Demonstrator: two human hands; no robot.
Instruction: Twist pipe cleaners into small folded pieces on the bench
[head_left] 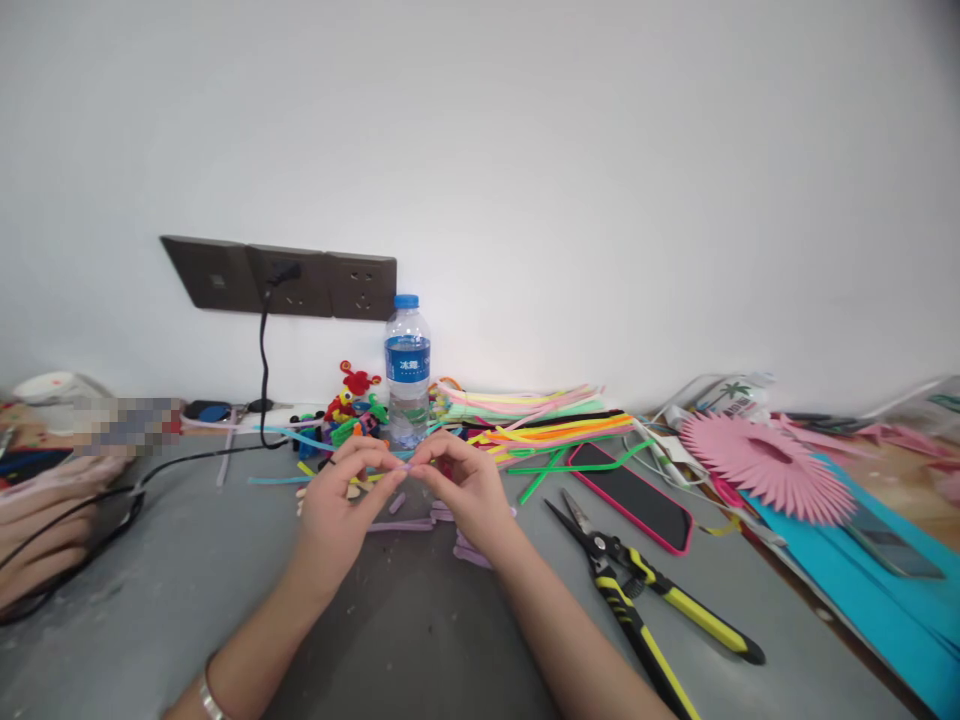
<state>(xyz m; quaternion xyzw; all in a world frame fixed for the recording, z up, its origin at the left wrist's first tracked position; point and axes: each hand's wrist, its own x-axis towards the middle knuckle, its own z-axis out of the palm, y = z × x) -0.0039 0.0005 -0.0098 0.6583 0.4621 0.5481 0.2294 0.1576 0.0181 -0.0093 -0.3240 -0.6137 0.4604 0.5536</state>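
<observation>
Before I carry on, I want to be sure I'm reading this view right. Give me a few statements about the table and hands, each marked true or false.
1. The left hand and right hand meet at a small purple piece. True.
2. The yellow-and-black cutters lie to the left of the left hand. False: they lie on the table to the right of the right hand.
3. The water bottle stands upright with its blue cap on. True.
4. The silver band is on the right wrist. False: it is on the left wrist.
5. A black plug sits in the wall socket panel. True.
</observation>
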